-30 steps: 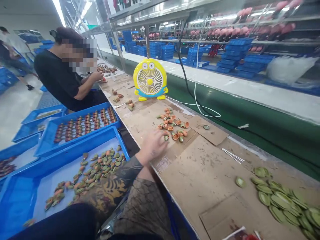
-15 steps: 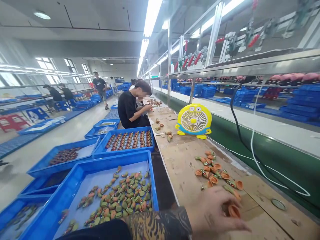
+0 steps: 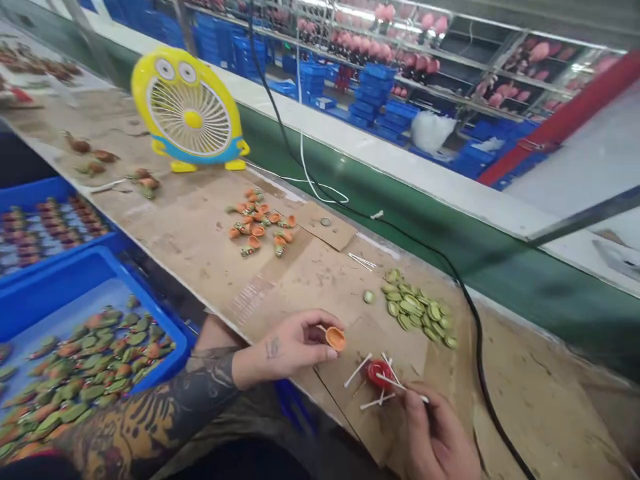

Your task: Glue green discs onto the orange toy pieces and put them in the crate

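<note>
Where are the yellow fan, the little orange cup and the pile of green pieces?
Yellow fan (image 3: 193, 120), head view: on the yellow hub of its grille.
Orange cup (image 3: 335, 339), head view: on its bowl, held in the left hand (image 3: 295, 347).
Green pieces (image 3: 417, 308), head view: middle of the pile.

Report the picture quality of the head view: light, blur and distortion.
Head view: bright, even overhead light with soft shadows; wide-angle bending tilts the green conveyor; left hand with the orange piece is fairly sharp; right hand and the blue tray edges smear slightly.
</note>
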